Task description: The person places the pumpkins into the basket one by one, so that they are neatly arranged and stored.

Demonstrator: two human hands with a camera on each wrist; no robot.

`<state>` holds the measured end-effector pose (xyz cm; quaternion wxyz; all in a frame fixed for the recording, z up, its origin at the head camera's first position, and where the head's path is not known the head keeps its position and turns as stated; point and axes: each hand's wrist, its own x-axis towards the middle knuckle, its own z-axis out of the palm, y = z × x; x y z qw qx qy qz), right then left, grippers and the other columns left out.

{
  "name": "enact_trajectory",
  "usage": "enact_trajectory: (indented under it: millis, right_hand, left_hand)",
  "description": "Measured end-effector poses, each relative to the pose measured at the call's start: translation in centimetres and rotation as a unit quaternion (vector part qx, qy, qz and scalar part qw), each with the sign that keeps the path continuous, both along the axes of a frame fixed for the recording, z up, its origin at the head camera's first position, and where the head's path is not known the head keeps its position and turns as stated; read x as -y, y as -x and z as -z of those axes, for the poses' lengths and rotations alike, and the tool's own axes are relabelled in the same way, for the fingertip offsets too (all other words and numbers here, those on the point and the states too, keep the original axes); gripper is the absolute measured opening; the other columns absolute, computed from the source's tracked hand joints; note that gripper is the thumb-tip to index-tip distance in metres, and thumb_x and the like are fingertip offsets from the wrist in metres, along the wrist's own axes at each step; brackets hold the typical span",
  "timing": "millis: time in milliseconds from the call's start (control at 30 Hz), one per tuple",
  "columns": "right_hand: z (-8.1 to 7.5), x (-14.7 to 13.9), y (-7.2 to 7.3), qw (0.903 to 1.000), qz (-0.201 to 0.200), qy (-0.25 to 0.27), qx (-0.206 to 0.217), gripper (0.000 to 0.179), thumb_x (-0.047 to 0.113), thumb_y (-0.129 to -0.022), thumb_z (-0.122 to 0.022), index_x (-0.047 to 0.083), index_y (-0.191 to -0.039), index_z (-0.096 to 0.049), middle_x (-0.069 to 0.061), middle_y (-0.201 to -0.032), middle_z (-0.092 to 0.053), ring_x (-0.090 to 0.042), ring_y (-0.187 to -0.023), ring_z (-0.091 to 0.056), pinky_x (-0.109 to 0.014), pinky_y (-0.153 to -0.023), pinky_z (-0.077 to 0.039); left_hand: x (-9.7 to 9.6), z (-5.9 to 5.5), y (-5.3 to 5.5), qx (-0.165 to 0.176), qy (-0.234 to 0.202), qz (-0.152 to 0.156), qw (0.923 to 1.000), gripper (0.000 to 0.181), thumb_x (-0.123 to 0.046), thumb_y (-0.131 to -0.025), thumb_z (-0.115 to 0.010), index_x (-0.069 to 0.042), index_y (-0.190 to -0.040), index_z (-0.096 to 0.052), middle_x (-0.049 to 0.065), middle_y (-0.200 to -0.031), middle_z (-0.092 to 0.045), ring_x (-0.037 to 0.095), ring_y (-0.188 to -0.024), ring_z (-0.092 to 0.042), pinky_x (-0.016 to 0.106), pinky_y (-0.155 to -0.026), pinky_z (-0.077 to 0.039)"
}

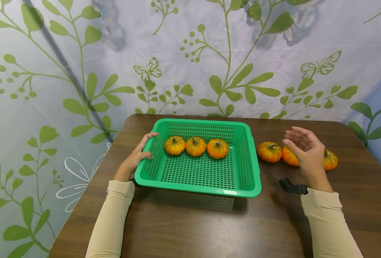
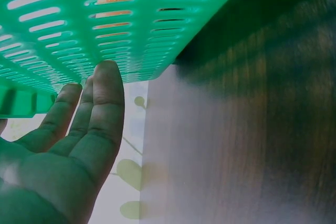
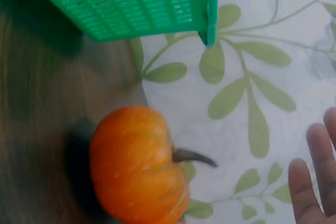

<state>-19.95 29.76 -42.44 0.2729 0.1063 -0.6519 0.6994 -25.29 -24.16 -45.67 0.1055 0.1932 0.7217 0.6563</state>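
Note:
A green plastic basket [image 1: 197,189] with slotted walls sits on the table, three small orange pumpkins [image 1: 217,148] in a row inside it. My left hand [image 1: 133,160] holds the basket's left rim, thumb over the top; in the left wrist view its fingers [image 2: 107,103] lie along the outside of the wall. To the basket's right is a pumpkin [image 1: 269,152] with a dark stem. My right hand [image 1: 306,152] is raised over two more pumpkins, holding nothing and partly hiding the middle pumpkin [image 1: 289,157] and the rightmost pumpkin [image 1: 330,160].
The brown wooden table [image 1: 190,225] carries the basket and pumpkins. Behind it hangs a pale curtain [image 1: 197,71] printed with green leaves and butterflies, close to the back edge. A black strap [image 1: 293,187] sticks out from the right wrist.

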Motion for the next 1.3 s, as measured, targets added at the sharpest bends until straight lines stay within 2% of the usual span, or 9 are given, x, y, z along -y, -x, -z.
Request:
enact_trajectory:
  millis: [200, 367, 533, 800, 1033, 1167, 1300]
  right_hand:
    - [0.7, -0.6, 0.0, 0.9966, 0.068, 0.046, -0.012, 0.04, -0.02, -0.09, -0.071, -0.006, -0.128, -0.073, -0.005, -0.111, -0.079, -0.014, -0.1, -0.072, -0.017, -0.086, -0.055]
    - [1.2, -1.1, 0.2, 0.9888, 0.115, 0.086, -0.04, 0.037, -0.016, -0.088, -0.076, -0.006, -0.124, -0.074, -0.007, -0.107, -0.078, -0.016, -0.094, -0.072, -0.018, -0.086, -0.056]
    - [1.7, -1.7, 0.3, 0.9762, 0.181, 0.109, -0.048, 0.036, -0.012, -0.085, -0.082, -0.005, -0.12, -0.076, -0.005, -0.103, -0.078, -0.016, -0.091, -0.07, -0.02, -0.087, -0.054]
    - [2.8, -3.1, 0.5, 0.9478, 0.31, 0.074, -0.017, 0.04, -0.003, -0.087, -0.084, 0.001, -0.126, -0.075, 0.003, -0.108, -0.075, -0.012, -0.103, -0.068, -0.024, -0.095, -0.049]
    - [3.4, -4.0, 0.4, 0.9288, 0.358, 0.097, -0.012, 0.04, -0.005, -0.088, -0.081, 0.007, -0.126, -0.075, 0.0, -0.117, -0.072, -0.013, -0.114, -0.062, -0.024, -0.102, -0.044]
    - [3.6, -4.4, 0.0, 0.9183, 0.385, 0.091, 0.01, 0.041, -0.004, -0.089, -0.08, 0.006, -0.129, -0.074, 0.006, -0.117, -0.069, -0.011, -0.12, -0.059, -0.021, -0.102, -0.04]
    - [3.8, -4.9, -0.5, 0.9096, 0.405, 0.09, 0.022, 0.041, -0.002, -0.09, -0.08, 0.004, -0.13, -0.074, 0.011, -0.114, -0.067, -0.008, -0.116, -0.057, -0.019, -0.099, -0.037]
  left_hand:
    - [0.0, 0.0, -0.1, 0.005, -0.001, -0.002, 1.0, 0.086, 0.008, -0.081, -0.048, -0.009, -0.163, -0.027, 0.032, -0.159, -0.031, 0.038, -0.115, -0.052, 0.037, -0.082, -0.057]
    - [0.1, 0.0, 0.0, 0.001, 0.002, -0.003, 1.0, 0.086, 0.007, -0.08, -0.048, -0.008, -0.162, -0.027, 0.032, -0.159, -0.03, 0.039, -0.115, -0.051, 0.036, -0.082, -0.056]
    - [0.1, 0.1, 0.2, -0.013, 0.003, 0.002, 0.9999, 0.086, 0.006, -0.079, -0.048, -0.005, -0.161, -0.026, 0.032, -0.158, -0.031, 0.035, -0.113, -0.052, 0.034, -0.083, -0.056]
    - [0.0, 0.0, 0.0, 0.006, 0.004, -0.005, 1.0, 0.087, 0.008, -0.08, -0.048, -0.008, -0.163, -0.025, 0.031, -0.158, -0.032, 0.037, -0.113, -0.053, 0.037, -0.081, -0.057]
    - [0.0, 0.1, 0.1, 0.005, -0.005, 0.0, 1.0, 0.086, 0.008, -0.081, -0.048, -0.012, -0.162, -0.029, 0.031, -0.156, -0.032, 0.036, -0.112, -0.053, 0.037, -0.081, -0.058]
    - [0.1, 0.1, 0.1, 0.005, -0.005, 0.001, 1.0, 0.085, 0.008, -0.082, -0.048, -0.013, -0.162, -0.03, 0.031, -0.156, -0.031, 0.036, -0.111, -0.053, 0.037, -0.082, -0.057]
    - [0.0, 0.1, -0.1, 0.008, -0.004, 0.001, 1.0, 0.085, 0.007, -0.082, -0.048, -0.012, -0.162, -0.029, 0.032, -0.157, -0.031, 0.037, -0.111, -0.053, 0.037, -0.081, -0.057]
